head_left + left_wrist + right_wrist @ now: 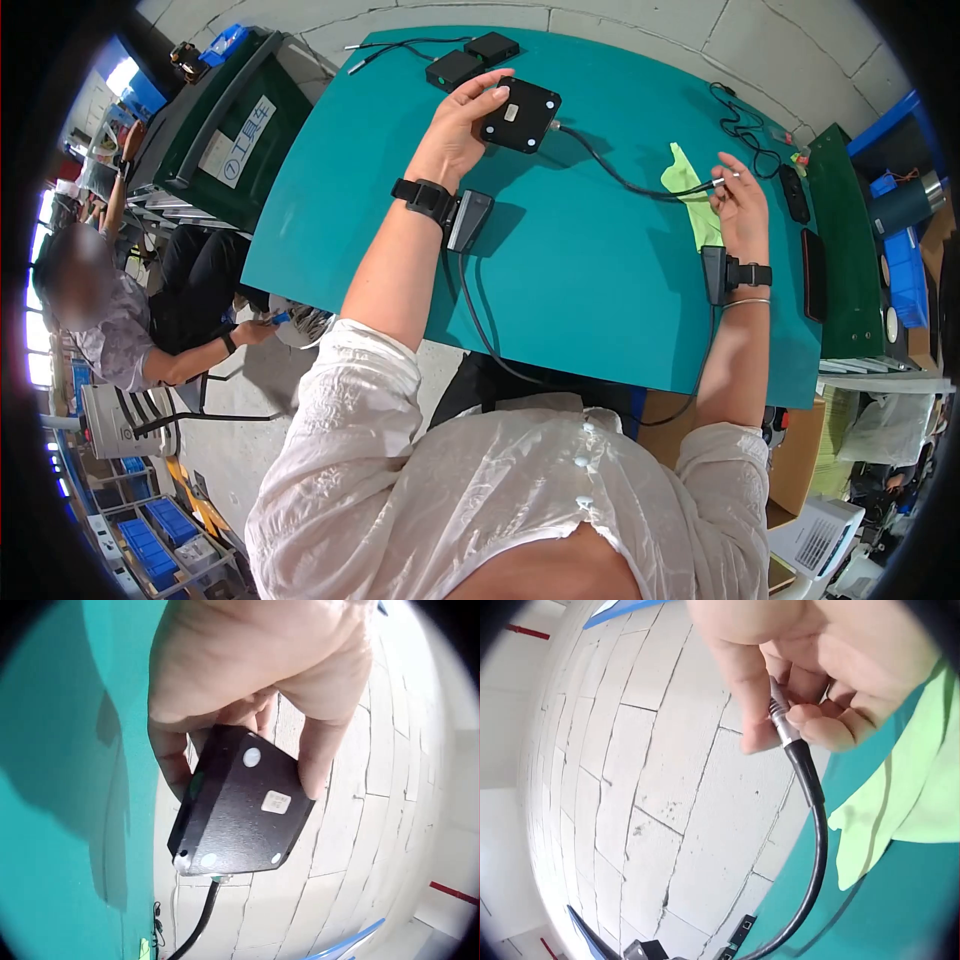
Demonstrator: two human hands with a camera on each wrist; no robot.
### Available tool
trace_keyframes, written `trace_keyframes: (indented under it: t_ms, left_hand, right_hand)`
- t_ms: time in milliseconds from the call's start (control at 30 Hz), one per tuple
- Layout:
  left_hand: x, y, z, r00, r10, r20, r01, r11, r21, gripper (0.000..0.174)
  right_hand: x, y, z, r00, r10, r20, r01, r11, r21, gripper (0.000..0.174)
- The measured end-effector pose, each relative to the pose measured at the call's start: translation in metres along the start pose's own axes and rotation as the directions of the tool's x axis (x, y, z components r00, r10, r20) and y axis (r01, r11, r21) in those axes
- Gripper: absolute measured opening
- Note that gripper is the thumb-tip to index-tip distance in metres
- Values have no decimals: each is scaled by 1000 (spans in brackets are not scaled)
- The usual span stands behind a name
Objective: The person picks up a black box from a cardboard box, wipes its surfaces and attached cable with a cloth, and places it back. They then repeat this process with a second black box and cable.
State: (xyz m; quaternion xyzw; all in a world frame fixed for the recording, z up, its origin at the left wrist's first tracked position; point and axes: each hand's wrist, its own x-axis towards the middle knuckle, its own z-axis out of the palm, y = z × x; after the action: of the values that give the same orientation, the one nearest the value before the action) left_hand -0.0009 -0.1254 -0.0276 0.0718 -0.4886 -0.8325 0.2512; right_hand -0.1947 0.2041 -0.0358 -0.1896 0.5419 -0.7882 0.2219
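My left hand [452, 140] grips a flat black square box [522, 125] by its edge, thumb on one side and fingers on the other. Small round light-coloured feet and a pale label [276, 802] show on the face turned to the cameras. From one side of the box a black cable [612, 178] runs across above the teal table [570, 270]. Its far end has a silver metal plug [784, 726], which my right hand [742, 212] pinches between thumb and fingers. The plug's tip is partly hidden by the fingers in the right wrist view.
Two more black boxes [455, 70] with cables lie at the table's back left. A lime-green cloth [684, 190] is beside my right hand. Along the right edge are a coiled black cable [745, 130] and a dark flat object [814, 275]. Someone [110, 310] sits at the left.
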Motion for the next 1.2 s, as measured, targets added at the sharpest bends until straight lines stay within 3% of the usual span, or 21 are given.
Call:
trace_keyframes:
  t_ms: [167, 333, 433, 467, 533, 600, 667, 700, 767, 800, 867, 900, 967, 1000, 1033, 1067, 1133, 1200]
  left_hand:
    - [2, -4, -7, 999, 2, 34, -2, 1000, -2, 27]
    - [-3, -1, 2, 995, 53, 89, -45, 995, -88, 24]
    - [1, 3, 5, 885, 327, 331, -372, 924, 82, 37]
    - [3, 2, 5, 882, 324, 341, -370, 926, 77, 37]
    - [-2, 4, 14, 866, 318, 387, -433, 863, 260, 38]
    - [-6, 1, 20, 881, 272, 387, -363, 913, 184, 42]
    - [-6, -4, 16, 938, 165, 304, -181, 983, 23, 40]
    - [-4, -9, 13, 938, 164, 306, -180, 983, 24, 40]
    - [1, -16, 6, 955, 159, 252, -99, 967, -234, 40]
    - [0, -13, 5, 954, 160, 252, -100, 967, -234, 40]
    - [-5, -9, 2, 977, -37, 210, 106, 938, -329, 47]
    - [-8, -6, 9, 990, -59, 127, 87, 972, -220, 53]
    - [-9, -9, 13, 981, -76, 177, 102, 984, -143, 53]
    - [-10, -11, 17, 968, -98, 229, 115, 991, -64, 53]
    - [-12, -10, 22, 963, -152, 221, 179, 978, -109, 50]
    - [-13, -9, 23, 962, -155, 224, 183, 977, -108, 50]
    - [-14, -5, 24, 931, -289, 223, 239, 944, 227, 48]
    - [-16, -2, 24, 915, -328, 235, 258, 924, 282, 45]
  right_hand:
    - [0, 1, 5, 997, 24, 79, -9, 982, -189, 22]
    - [2, 4, 1, 989, -58, 136, 76, 988, -137, 18]
    - [0, 2, 14, 986, -135, 101, 140, 989, -41, 15]
    - [-2, 0, 18, 984, -171, 52, 171, 985, 11, 14]
    - [2, 4, 13, 986, -165, 17, 164, 986, 13, 12]
    - [3, 7, 11, 978, -208, 13, 205, 972, 118, 11]
    - [1, 5, 11, 978, -208, -21, 208, 957, 200, 7]
    - [3, 5, 7, 962, -273, 28, 253, 924, 288, 8]
    - [4, 6, 0, 937, -341, 74, 290, 880, 376, 11]
    - [3, 5, -2, 903, -409, 135, 301, 824, 481, 13]
    - [3, 4, -5, 858, -477, 187, 296, 759, 580, 15]
    - [3, 2, -5, 848, -485, 214, 273, 746, 608, 14]
    - [3, 0, -3, 837, -492, 238, 249, 731, 636, 13]
    - [2, -1, -3, 904, -401, 147, 237, 758, 608, 11]
    - [2, -2, -4, 952, -304, 48, 221, 784, 581, 12]
    - [3, -1, -7, 952, -304, 43, 224, 783, 580, 12]
    - [10, 6, -19, 986, -151, -68, 164, 832, 529, 14]
    - [15, 14, -27, 981, -160, -110, 193, 856, 480, 16]
